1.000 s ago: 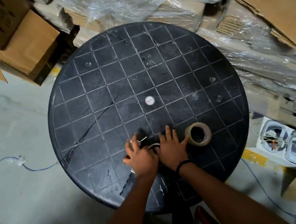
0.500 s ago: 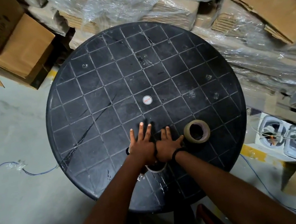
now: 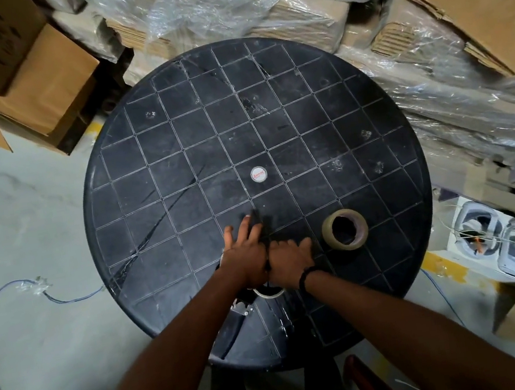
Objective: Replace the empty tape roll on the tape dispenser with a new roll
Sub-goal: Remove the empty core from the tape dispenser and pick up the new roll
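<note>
The round black desk carries all the work, with boxes and wrapped stock well beyond the hands. The new roll lies flat just to the right of the right hand, apart from it and not yet mounted. The left hand lies palm down with fingers extended forward, touching the right hand, which is curled over something; whether it grips cannot be told. Beneath both hands sits the dispenser, mostly hidden. A pale ring shows just behind the wrists, probably the empty core, seemingly still on the dispenser. Judged progress: early. Removal of the core appears in hand; fitting the roll and threading the tape remain.
</note>
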`<state>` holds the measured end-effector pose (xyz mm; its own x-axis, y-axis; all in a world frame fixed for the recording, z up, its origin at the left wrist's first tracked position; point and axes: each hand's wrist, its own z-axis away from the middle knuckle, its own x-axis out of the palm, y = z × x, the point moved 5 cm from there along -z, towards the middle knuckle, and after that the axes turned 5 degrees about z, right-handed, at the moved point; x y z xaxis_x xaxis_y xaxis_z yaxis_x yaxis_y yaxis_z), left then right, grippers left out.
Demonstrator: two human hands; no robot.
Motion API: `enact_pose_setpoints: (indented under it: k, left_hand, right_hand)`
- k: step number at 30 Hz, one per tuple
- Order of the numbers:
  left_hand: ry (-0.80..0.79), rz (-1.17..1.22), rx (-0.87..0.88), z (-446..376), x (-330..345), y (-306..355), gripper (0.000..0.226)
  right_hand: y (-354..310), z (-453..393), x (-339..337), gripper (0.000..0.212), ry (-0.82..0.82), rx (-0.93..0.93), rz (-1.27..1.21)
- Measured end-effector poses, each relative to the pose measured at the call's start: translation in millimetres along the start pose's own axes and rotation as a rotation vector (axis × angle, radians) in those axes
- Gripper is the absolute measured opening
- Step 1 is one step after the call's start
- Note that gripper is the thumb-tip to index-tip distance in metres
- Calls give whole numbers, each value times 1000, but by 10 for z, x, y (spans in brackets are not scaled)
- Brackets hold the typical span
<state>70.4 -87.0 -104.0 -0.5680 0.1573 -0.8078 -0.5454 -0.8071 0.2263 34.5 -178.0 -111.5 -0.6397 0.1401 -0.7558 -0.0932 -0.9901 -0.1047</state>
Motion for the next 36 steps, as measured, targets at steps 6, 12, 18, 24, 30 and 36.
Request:
enact_pose_setpoints:
  k: [6, 12, 18, 24, 30, 36]
  left_hand:
    - [46, 15, -84, 184, -43, -105, 53]
    - [86, 109, -259, 310, -4, -341, 43]
    - [68, 162, -315, 279, 121, -438, 54]
    - [14, 53, -31, 188, 76, -243, 94]
    - [-26, 169, -25, 70, -34, -307, 47]
    - [-40, 319, -185, 5, 29, -352, 35]
  right_hand:
    - [-172, -16, -95, 54, 95, -41, 19]
    - [-312, -50, -172, 39, 99, -36, -81]
    - [-192, -23, 42, 71, -76, 18, -359]
    - [-237, -31, 15, 39, -47, 62, -428]
    - [-326, -22, -2, 32, 94, -27, -334]
    - [-214, -204, -168, 24, -107, -85, -342]
